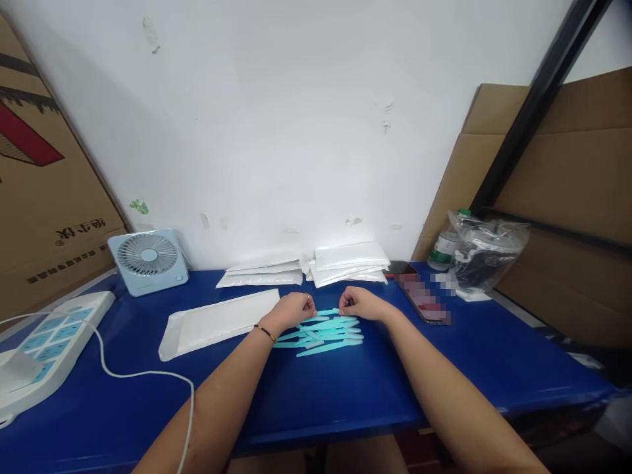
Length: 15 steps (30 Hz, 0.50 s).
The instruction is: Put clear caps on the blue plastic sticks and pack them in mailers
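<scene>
Even bright light, soft shadows, wide-angle bending at edges.

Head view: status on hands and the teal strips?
Left hand and right hand curled, both pinching one thin teal plastic strip. Teal strip pile on blue table. White padded envelope lies left, apart.

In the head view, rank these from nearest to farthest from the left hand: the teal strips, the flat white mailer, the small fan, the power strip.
From the left hand:
1. Teal strips, touching it, just to its right.
2. Flat white mailer, directly to its left.
3. Small fan, back left by the wall.
4. Power strip, far left edge of the table.
</scene>
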Motion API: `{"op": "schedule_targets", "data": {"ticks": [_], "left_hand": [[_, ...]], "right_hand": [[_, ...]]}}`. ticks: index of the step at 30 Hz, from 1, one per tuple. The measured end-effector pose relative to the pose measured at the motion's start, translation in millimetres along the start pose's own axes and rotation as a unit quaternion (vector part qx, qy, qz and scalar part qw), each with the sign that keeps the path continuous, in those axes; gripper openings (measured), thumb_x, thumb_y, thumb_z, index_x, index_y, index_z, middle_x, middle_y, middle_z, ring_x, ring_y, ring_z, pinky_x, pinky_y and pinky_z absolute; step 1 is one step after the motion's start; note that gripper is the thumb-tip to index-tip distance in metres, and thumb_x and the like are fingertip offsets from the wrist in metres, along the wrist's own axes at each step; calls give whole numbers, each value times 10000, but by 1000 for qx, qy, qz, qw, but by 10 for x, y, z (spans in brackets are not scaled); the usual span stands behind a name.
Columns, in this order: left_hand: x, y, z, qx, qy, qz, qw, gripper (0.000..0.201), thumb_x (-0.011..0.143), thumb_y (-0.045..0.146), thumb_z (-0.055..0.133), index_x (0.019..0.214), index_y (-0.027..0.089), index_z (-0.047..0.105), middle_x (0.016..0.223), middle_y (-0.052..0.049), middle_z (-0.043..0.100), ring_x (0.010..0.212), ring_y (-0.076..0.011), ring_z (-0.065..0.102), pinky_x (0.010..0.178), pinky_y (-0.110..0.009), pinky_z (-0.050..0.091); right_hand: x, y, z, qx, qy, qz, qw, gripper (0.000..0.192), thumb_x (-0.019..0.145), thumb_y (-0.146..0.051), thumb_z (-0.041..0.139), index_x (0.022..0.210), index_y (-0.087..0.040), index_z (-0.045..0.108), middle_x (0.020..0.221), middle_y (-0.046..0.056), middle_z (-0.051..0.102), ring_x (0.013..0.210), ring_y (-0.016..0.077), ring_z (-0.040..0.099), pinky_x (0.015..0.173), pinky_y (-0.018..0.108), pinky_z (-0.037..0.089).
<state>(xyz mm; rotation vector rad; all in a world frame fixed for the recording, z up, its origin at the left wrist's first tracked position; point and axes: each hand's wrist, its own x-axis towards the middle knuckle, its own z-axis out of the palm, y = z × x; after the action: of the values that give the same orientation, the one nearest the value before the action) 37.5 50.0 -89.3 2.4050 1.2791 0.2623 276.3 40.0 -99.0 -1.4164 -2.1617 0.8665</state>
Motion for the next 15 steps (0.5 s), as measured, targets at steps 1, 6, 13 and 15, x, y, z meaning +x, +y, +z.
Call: {"op": "schedule_targets", "data": {"ticks": [1, 6, 13, 15], "left_hand": [[3, -16, -13, 3, 6, -1, 1000, 183, 777, 372, 546, 770, 219, 647, 770, 1, 668, 689, -151, 591, 590, -231, 390], [-10, -99, -140, 53, 68, -30, 996, 158, 801, 314, 524, 769, 229, 653, 760, 6, 668, 784, -171, 603, 741, -274, 381], [-168, -81, -272, 50, 25, -4, 998, 235, 674, 453, 657, 796, 253, 675, 880, 7, 633, 810, -167, 581, 682, -252, 375], [-202, -37, -276, 40, -21, -3, 999, 178, 652, 408, 675, 724, 246, 682, 814, 16, 637, 735, -147, 575, 637, -239, 366]], "right_hand": [[6, 13, 1, 12, -5, -4, 1000, 153, 676, -297, 649, 736, -157, 665, 719, 22, 648, 631, 134, 547, 553, 225, 396], [-2, 93, -127, 34, 37, 43, 998, 183, 686, -325, 657, 737, -150, 655, 672, 17, 633, 607, 132, 529, 548, 232, 384], [-78, 29, -172, -17, 118, 7, 993, 176, 732, -337, 624, 766, -172, 674, 775, 24, 630, 665, 140, 511, 613, 257, 391], [-77, -56, -99, -17, 105, -16, 994, 196, 761, -352, 600, 781, -175, 681, 784, 28, 624, 667, 140, 513, 618, 258, 395]]}}
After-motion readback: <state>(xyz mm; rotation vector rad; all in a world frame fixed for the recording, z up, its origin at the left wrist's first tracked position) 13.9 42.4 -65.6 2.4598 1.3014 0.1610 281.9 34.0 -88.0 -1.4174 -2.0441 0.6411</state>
